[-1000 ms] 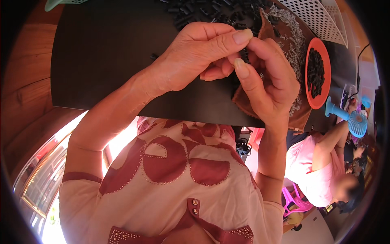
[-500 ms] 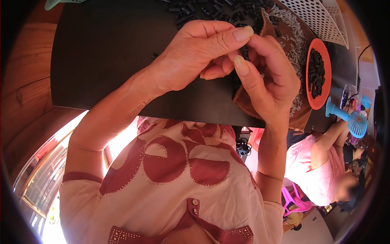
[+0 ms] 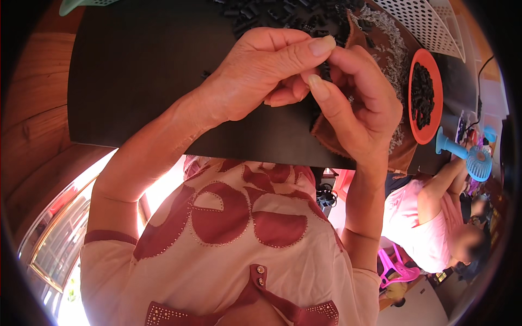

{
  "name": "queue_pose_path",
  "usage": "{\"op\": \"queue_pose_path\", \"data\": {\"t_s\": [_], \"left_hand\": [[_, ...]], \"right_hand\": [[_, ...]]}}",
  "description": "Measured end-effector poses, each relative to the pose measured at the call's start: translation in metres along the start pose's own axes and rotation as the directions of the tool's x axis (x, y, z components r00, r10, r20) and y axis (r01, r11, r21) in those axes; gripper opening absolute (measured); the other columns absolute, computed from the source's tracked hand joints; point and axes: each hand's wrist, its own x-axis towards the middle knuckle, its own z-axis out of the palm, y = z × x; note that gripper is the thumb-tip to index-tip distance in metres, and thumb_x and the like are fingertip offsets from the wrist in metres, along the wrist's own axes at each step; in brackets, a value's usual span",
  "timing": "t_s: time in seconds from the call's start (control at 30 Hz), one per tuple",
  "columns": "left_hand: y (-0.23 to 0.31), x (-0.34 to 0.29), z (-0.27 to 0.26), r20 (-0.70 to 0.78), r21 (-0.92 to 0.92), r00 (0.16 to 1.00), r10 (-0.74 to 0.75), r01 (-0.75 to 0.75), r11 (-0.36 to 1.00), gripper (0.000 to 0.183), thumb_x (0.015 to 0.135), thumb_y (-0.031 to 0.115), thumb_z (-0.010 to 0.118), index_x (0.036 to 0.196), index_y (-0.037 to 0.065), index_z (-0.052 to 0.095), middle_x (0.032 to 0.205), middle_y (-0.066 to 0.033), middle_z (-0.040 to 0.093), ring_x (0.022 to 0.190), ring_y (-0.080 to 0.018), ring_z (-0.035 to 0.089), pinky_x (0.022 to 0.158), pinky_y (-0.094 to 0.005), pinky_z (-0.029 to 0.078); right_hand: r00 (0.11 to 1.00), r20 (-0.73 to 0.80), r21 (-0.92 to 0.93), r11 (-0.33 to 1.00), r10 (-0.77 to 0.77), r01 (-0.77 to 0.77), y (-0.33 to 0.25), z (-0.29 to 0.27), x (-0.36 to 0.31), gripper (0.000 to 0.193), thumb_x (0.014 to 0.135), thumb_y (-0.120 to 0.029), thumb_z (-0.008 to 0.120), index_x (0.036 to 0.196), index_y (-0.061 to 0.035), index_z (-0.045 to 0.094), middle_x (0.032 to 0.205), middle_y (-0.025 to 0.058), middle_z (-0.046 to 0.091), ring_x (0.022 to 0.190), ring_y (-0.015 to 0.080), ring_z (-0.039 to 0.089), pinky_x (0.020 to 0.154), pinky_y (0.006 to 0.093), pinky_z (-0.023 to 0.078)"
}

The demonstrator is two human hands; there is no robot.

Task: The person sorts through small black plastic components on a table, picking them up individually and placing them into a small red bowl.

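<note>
My left hand [image 3: 266, 60] and my right hand [image 3: 361, 100] meet above the dark table, their fingertips closed together. Between them shows part of a small black plastic piece [image 3: 325, 70] with a ridged edge; fingers cover the rest. My left thumb presses at its top, while my right thumb and forefinger sit around its right side. Beyond the hands lies a scattered heap of similar black pieces [image 3: 288, 12]. Small silvery coils, which look like springs [image 3: 392, 46], are spread over a brown cloth [image 3: 331, 136] under and beside my right hand.
An orange-red bowl [image 3: 436, 111] of black pieces stands at the table's right, near a blue hand fan [image 3: 478, 164]. White perforated baskets [image 3: 421, 24] rise at the far right, and a green one [image 3: 70, 5] at the far left. A person in pink [image 3: 421, 223] sits at the right.
Both hands keep the same pinch, with the fingertips shifted very slightly left. The person on the right has moved their head a little.
</note>
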Motion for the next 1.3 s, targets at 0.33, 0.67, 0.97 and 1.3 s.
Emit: {"op": "queue_pose_path", "data": {"t_s": [0.33,0.67,0.97,1.3], "left_hand": [[-0.001,-0.002,-0.002,-0.012,-0.004,1.000,0.004,-0.004,1.000,0.030,0.101,0.031,0.056,0.090,0.005,0.065,0.067,-0.0011,0.060,0.048,-0.0072,0.042,0.043,-0.0215,0.030],[-0.001,-0.001,0.000,0.008,-0.008,0.999,0.037,-0.037,0.999,0.030,0.103,0.029,0.051,0.098,0.003,0.064,0.071,-0.0017,0.061,0.052,-0.0076,0.043,0.045,-0.0220,0.029],[-0.001,-0.002,0.002,-0.010,0.064,0.998,0.067,-0.066,0.996,0.029,0.103,0.029,0.051,0.098,0.003,0.063,0.071,-0.0016,0.061,0.053,-0.0074,0.045,0.045,-0.0209,0.032],[-0.006,-0.001,0.003,-0.015,0.132,0.992,0.125,-0.122,0.984,0.030,0.103,0.030,0.051,0.091,0.004,0.061,0.072,-0.0006,0.059,0.053,-0.0055,0.045,0.045,-0.0190,0.032]], "right_hand": [[0.993,-0.104,-0.125,0.991,-0.062,0.049,0.002,0.001,-0.001,0.024,0.081,-0.006,0.076,0.101,0.0001,0.064,0.072,0.0036,0.053,0.055,0.0102,0.048,0.049,0.0241,0.037],[0.975,-0.108,-0.301,0.941,-0.195,0.155,-0.008,0.004,0.000,0.016,0.081,0.002,0.072,0.095,0.0006,0.063,0.069,0.0070,0.053,0.053,0.0146,0.048,0.047,0.0266,0.038],[0.980,-0.109,-0.318,0.940,-0.165,0.123,-0.015,0.003,0.001,0.016,0.081,0.008,0.067,0.095,0.0024,0.062,0.068,0.0074,0.052,0.054,0.0158,0.048,0.046,0.0270,0.038],[0.969,-0.178,-0.278,0.953,-0.171,0.117,-0.008,0.013,-0.003,0.013,0.083,0.007,0.067,0.094,0.0008,0.063,0.068,0.0067,0.054,0.055,0.0158,0.049,0.048,0.0272,0.038]]}}
